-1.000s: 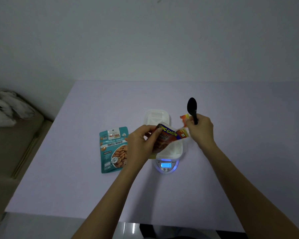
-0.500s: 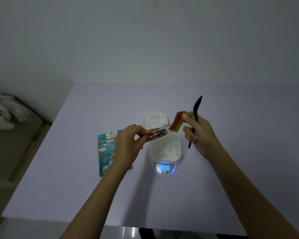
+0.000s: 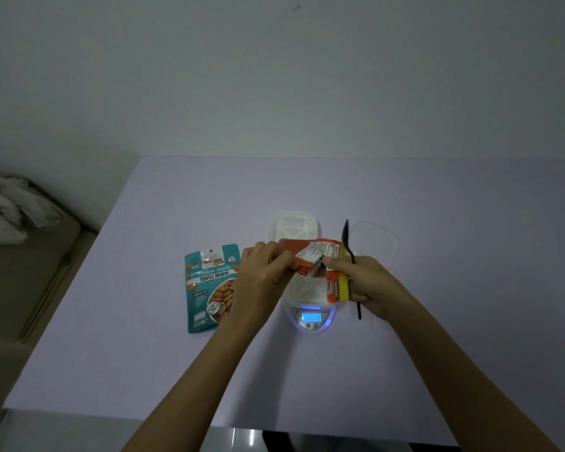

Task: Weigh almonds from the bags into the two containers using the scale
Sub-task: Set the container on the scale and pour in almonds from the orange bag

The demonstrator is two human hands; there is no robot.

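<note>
Two bare hands meet above the small round white digital scale (image 3: pixel 311 316), whose blue display glows at its near edge; the digits are too small to read surely. The left hand (image 3: pixel 265 272) pinches the left end of an orange foil almond bag (image 3: pixel 320 256), fingers closed on its edge. The right hand (image 3: pixel 362 282) grips the bag's right side with the thumb on top, and a black plastic spoon (image 3: pixel 351 252) is clamped in the same fist, bowl pointing away from the scale, handle tip poking out below the palm. The bag hangs over a white ribbed plastic container (image 3: pixel 305 290) sitting on the scale, hiding much of it; whether the bag's mouth is open cannot be told. Behind the scale lies a second white plastic container (image 3: pixel 294 223), its near end covered by the bag. Right of that, a clear lid (image 3: pixel 377 239) is barely distinguishable against the pale lilac table (image 3: pixel 144 370). Left of the scale lies a teal pouch labelled Roasted Almonds (image 3: pixel 211 287), flat, its right edge hidden by the left wrist.
</note>
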